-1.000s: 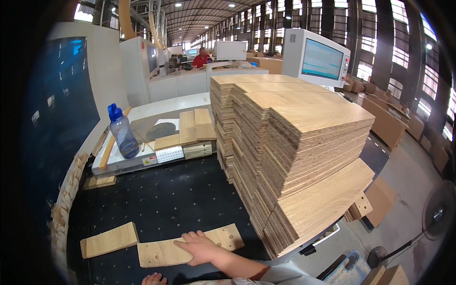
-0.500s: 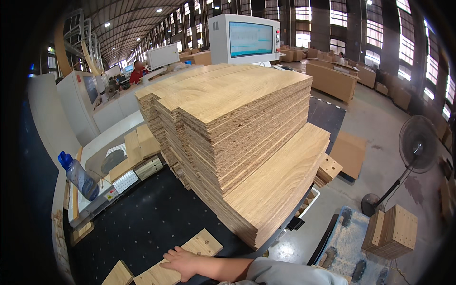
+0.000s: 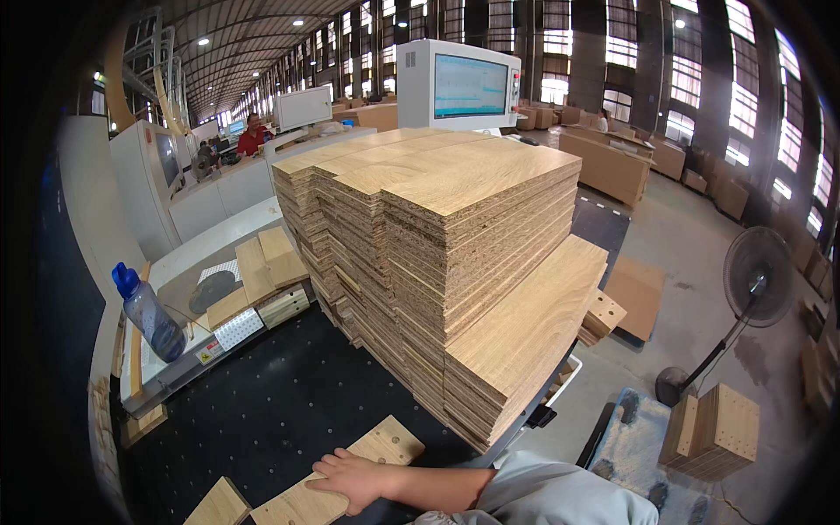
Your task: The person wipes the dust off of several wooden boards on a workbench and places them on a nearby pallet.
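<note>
My right hand [image 3: 354, 481] lies palm down across a pale wooden board [image 3: 391, 440], its fingers bent over the surface toward the far edge. The board rests on a black dotted tabletop [image 3: 262, 402] and has dark round holes near its right end. A shorter wooden piece [image 3: 219, 505] lies just left of it. Beyond the hand rises a tall stack of wood-grain particle boards [image 3: 516, 236], stepped along its left side. A lower stack [image 3: 534, 337] adjoins its near right side. My left hand is not in view.
A blue-capped bottle [image 3: 153, 317] stands on the machine ledge at left, near several short wood pieces [image 3: 265, 262]. A monitor [image 3: 468, 85] is behind the stack. At right are a standing fan [image 3: 757, 278] and a pile of drilled boards [image 3: 713, 431] on a blue pallet. A person [image 3: 252, 140] is far left.
The whole view has shifted slightly, so the stack appears a little farther right. My right hand stays on the same board, with no clear movement across the tabletop.
</note>
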{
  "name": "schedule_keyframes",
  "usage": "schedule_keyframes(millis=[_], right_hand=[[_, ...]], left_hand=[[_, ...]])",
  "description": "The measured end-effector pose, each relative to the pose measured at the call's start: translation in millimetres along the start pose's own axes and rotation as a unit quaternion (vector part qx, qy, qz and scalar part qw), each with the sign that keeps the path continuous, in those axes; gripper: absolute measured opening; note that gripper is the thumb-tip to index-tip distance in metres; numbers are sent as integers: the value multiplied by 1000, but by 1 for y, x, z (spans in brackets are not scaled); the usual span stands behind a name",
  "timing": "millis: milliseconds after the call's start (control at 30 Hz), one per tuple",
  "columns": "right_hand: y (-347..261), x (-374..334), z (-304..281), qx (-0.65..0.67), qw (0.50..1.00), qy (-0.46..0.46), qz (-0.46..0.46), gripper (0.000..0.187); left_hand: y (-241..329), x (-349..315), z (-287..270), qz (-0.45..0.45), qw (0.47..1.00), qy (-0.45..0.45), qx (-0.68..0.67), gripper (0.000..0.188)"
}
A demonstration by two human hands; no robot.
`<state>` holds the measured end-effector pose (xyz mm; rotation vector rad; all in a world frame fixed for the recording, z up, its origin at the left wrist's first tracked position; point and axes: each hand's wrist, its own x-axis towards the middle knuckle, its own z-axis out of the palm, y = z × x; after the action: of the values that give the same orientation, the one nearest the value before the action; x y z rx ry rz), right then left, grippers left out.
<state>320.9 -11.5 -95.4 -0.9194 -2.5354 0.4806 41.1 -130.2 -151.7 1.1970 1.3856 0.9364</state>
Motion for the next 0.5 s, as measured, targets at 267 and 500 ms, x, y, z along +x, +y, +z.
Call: schedule_keyframes(millis=[267,500], right_hand=[[-6,-1,-11,-17,1000,-16,5,86],[-6,2,-5,-19,1000,-13,8,84]], left_hand=[[130,38,53,426,785,39,448,41],[98,81,49,347,777,2,526,42]])
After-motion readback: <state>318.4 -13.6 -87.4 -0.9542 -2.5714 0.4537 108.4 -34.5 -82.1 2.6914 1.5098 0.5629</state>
